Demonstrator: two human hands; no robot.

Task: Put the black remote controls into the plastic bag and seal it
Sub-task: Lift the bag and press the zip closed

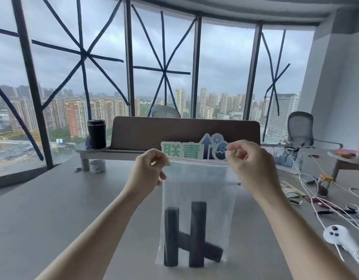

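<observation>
Above the grey table [53, 209], in our head view, we hold the plastic bag [196, 190] up by its top corners: our left hand [149, 168] pinches the strip at 9 o'clock and our right hand [245, 158] pinches it at 3 o'clock. Three black remote controls [196, 233] sit at the bag's bottom, near 6 o'clock, two standing and one lying across. We think the filling is done and the sealing comes next, so our fingers must press along the red zip line [196, 161] from one end to the other.
</observation>
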